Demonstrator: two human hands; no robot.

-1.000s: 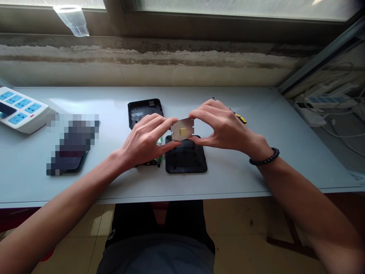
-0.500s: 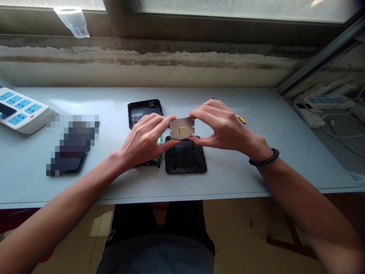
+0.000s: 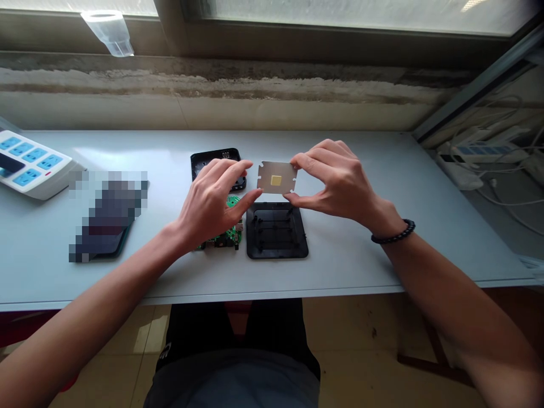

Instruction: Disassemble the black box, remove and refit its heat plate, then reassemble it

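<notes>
A thin grey metal plate (image 3: pixel 266 174) with notched edges and a small yellowish square pad (image 3: pixel 276 180) hangs above the table. My right hand (image 3: pixel 335 178) pinches its right side between thumb and fingers. At the plate's left edge, my left hand (image 3: pixel 215 195) is open, thumb and fingers spread; the thumb tip is close to the lower corner, and I cannot tell if it touches. Below lies a black plastic cover (image 3: pixel 277 232), its ribbed inside facing up. A green circuit board (image 3: pixel 233 233) sits beside it, partly hidden by my left hand, with a black plastic case half (image 3: pixel 216 156) behind.
On the left are a white power strip (image 3: pixel 38 164) with blue sockets and a dark, pixelated phone-like object (image 3: pixel 106 226). Another power strip with white cables (image 3: pixel 488 150) is at the right, beyond a metal frame. A window ledge and wall (image 3: pixel 255 107) border the table's back.
The plate has moved slightly up and to the right with my right hand. My left hand's fingers have come off its left edge and spread. More of the circuit board shows.
</notes>
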